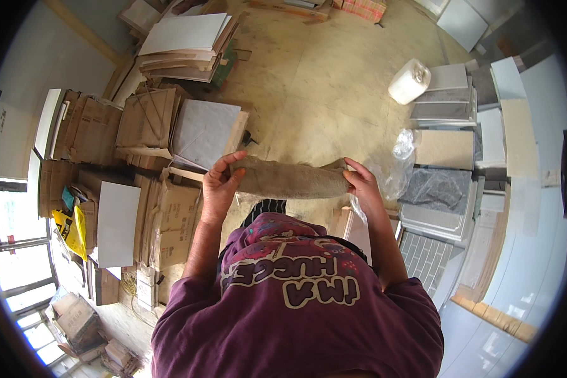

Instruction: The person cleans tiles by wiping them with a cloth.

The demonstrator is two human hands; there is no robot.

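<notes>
Pinches brown cloth [293, 181] by opposite ends with left hand [218, 186] and right hand [366, 184]; looks folded lengthwise already, hangs above floor [305, 94], not set down.

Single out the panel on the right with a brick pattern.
It's the grey panel below and to the right of the right hand. Pale lines divide its face into bricks; the panels above it show no such grid.
</notes>
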